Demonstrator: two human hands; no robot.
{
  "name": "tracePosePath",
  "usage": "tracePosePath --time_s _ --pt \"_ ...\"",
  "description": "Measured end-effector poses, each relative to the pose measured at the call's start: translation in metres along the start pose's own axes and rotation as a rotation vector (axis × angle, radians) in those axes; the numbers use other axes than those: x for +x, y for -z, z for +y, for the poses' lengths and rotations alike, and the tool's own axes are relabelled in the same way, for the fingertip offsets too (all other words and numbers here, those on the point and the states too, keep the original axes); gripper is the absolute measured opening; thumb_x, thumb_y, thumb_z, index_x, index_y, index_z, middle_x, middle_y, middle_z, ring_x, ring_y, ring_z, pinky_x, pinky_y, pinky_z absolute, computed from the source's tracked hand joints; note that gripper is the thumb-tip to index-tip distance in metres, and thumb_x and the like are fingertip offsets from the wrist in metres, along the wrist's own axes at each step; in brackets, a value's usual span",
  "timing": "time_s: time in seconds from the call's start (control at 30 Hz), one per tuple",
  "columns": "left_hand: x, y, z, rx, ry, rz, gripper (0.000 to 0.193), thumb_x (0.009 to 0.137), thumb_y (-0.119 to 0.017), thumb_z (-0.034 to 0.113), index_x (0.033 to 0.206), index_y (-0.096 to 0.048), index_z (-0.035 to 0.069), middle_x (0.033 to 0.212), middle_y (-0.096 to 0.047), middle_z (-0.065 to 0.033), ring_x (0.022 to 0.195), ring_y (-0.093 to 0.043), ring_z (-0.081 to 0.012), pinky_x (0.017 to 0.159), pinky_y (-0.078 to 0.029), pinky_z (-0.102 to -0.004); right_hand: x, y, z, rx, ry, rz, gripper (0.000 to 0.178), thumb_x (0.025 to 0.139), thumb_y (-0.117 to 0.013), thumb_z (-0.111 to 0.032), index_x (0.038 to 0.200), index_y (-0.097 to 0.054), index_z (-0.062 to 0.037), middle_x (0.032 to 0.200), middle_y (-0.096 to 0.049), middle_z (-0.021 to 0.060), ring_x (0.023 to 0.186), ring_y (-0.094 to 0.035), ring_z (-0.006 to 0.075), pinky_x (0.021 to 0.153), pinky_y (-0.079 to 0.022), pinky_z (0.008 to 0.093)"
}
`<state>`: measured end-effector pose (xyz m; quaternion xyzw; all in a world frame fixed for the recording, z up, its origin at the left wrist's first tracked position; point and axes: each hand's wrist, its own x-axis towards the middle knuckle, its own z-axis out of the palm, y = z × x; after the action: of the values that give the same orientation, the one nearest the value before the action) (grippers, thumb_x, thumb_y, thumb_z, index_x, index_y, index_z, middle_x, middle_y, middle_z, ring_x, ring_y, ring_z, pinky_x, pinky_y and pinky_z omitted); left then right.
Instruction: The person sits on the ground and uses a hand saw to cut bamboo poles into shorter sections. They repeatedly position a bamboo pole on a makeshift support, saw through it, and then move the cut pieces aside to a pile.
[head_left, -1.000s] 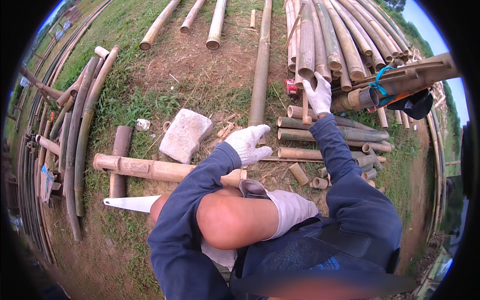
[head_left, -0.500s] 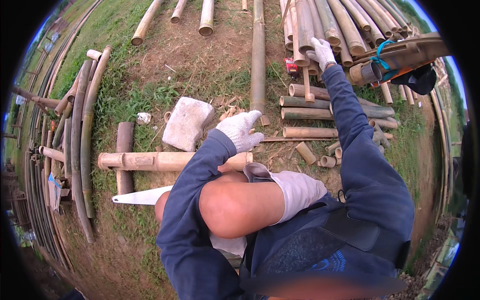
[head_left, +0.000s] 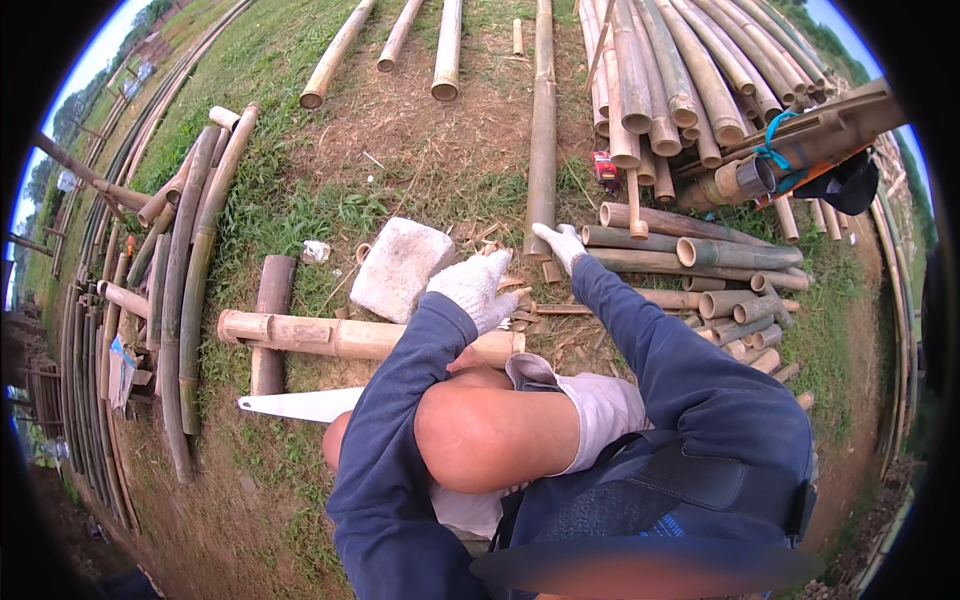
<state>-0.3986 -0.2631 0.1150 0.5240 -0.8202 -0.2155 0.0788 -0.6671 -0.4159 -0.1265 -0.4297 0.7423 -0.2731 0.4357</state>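
Both my hands wear white knit gloves. My left hand [head_left: 474, 290] hovers above the near end of a pale bamboo length [head_left: 380, 336], fingers apart and holding nothing. A long green-brown bamboo pole [head_left: 543, 120] lies pointing away from me. At its near end is my right hand [head_left: 562, 246], its visible fingers spread against the pole's right edge; part of that hand's underside is hidden. The pale length lies crosswise over a darker bamboo piece [head_left: 272, 320]. A white saw blade [head_left: 300, 404] pokes out beside my knee, its handle out of sight.
A rough pale stone block [head_left: 402, 268] sits beyond the crosswise length. Stacked bamboo poles [head_left: 690, 90] fill the far right, with short cut pieces [head_left: 725, 303] nearer me. Further poles [head_left: 178, 280] lean at the left. A small red box [head_left: 605, 168] stands by the stack.
My right hand has left the stacked poles and come back leftward to the near end of the long pole. My left hand stays over the pale length. The view has shifted slightly.
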Motion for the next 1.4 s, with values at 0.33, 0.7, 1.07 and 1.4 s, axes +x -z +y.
tracePosePath --time_s 0.33,0.7,1.07,1.4 --pt "-0.026 0.005 -0.017 0.075 0.104 0.008 0.060 0.094 -0.078 0.042 0.142 -0.061 0.009 0.126 -0.076 -0.0237 0.115 -0.075 -0.0431 0.097 -0.061 -0.0542 -0.013 -0.027 0.014 1.174 -0.436 -0.380 0.060 0.093 -0.095 -0.035 0.136 -0.061 -0.0120 0.121 -0.066 0.0126 0.106 -0.067 0.0334 0.078 -0.065 0.0417" --pt "0.033 0.014 -0.044 -1.150 0.526 0.234 0.070 0.100 -0.082 0.049 0.146 -0.063 0.000 0.135 -0.071 -0.0186 0.119 -0.074 -0.0313 0.099 -0.059 -0.0374 -0.200 -0.013 -0.106 0.831 -0.068 -0.576 0.077 0.100 -0.087 -0.042 0.150 -0.043 -0.0046 0.129 -0.070 0.0127 0.113 -0.075 0.0271 0.087 -0.063 0.0377" --pt "-0.035 -0.010 -0.123 -0.651 0.179 0.224 0.098 0.084 -0.095 0.024 0.165 -0.044 0.003 0.139 -0.068 -0.0123 0.120 -0.069 -0.0203 0.101 -0.058 -0.0357 -0.272 -0.048 -0.095 0.220 0.356 -1.023 0.089 0.098 -0.083 -0.053 0.157 -0.045 0.0028 0.147 -0.057 0.0193 0.142 -0.055 0.0280 0.120 -0.047 0.0416" --pt "-0.290 0.040 -0.117 -0.180 0.738 0.247 0.090 0.070 -0.098 0.044 0.142 -0.063 0.003 0.113 -0.079 -0.0186 0.102 -0.079 -0.0360 0.095 -0.063 -0.0467 -0.210 -0.061 -0.061 0.310 0.094 -0.996 0.082 0.104 -0.078 -0.054 0.158 -0.047 -0.0013 0.143 -0.060 0.0160 0.131 -0.064 0.0257 0.110 -0.057 0.0434"
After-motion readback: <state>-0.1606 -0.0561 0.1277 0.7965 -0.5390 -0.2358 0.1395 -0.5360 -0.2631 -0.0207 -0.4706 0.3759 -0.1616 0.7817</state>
